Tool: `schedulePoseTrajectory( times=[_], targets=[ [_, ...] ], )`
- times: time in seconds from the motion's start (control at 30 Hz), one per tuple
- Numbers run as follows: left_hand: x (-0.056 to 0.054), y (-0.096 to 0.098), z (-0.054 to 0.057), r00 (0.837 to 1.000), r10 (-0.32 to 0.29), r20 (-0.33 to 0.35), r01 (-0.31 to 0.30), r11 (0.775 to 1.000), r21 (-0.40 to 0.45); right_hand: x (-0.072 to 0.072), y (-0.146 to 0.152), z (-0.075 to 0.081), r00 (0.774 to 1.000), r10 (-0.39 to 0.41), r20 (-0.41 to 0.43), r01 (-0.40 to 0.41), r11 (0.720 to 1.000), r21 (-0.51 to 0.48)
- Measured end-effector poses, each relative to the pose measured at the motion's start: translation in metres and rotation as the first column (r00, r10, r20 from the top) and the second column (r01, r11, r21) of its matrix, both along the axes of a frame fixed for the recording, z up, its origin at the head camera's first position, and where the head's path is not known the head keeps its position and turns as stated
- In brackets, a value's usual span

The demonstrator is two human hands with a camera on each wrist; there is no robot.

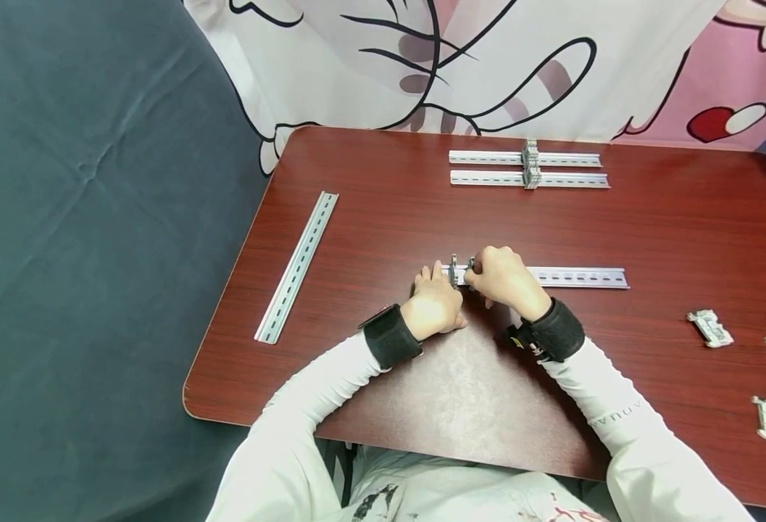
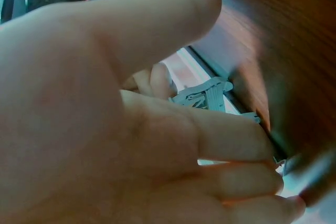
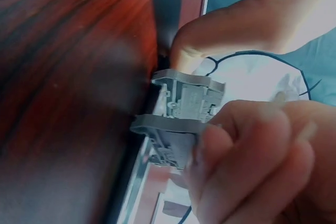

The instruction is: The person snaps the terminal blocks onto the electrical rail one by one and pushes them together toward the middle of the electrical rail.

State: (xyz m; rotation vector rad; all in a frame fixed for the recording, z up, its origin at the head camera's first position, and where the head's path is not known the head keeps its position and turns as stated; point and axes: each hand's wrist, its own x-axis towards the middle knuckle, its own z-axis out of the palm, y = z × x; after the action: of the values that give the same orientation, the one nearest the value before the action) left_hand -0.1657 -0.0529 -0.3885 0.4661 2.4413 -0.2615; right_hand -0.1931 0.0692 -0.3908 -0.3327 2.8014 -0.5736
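Observation:
A slotted metal DIN rail (image 1: 578, 278) lies crosswise in front of the person. Near its left end, a grey terminal block (image 1: 453, 272) stands upright on the rail. My left hand (image 1: 436, 301) rests at that end with its fingers extended, close beside this block. My right hand (image 1: 509, 279) pinches a second grey terminal block (image 3: 170, 135) between thumb and fingers, just right of the first. In the right wrist view, the two blocks stand nearly parallel with a small gap between them, the held one a little tilted. The left palm covers part of the rail in the left wrist view.
Two parallel rails (image 1: 487, 177) at the back of the table carry a group of terminal blocks (image 1: 531, 165). Another rail (image 1: 296, 268) lies slanted on the left. Loose terminal blocks (image 1: 710, 328) lie at the right. A patterned curtain (image 1: 356, 72) hangs behind the table's far edge.

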Motion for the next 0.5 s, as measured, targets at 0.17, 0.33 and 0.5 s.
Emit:
schedulePoseTrajectory(
  times=[0.17, 0.33, 0.5],
  targets=[
    [0.0007, 0.0013, 0.0004, 1.0, 0.002, -0.014, -0.002, 1.0, 0.011, -0.0013, 0.0005, -0.0038, 0.999, -0.02, -0.041, 0.02, 1.0, 0.003],
    [0.0015, 0.0017, 0.0002, 1.0, 0.004, -0.01, -0.004, 1.0, 0.015, -0.0019, 0.0005, -0.0041, 0.999, -0.049, -0.006, 0.048, 0.999, -0.009],
    [0.0011, 0.0007, -0.0012, 1.0, 0.001, -0.019, -0.001, 1.0, 0.014, -0.0053, -0.0025, -0.0025, 0.998, -0.065, 0.021, 0.065, 0.998, -0.009]
  ],
)
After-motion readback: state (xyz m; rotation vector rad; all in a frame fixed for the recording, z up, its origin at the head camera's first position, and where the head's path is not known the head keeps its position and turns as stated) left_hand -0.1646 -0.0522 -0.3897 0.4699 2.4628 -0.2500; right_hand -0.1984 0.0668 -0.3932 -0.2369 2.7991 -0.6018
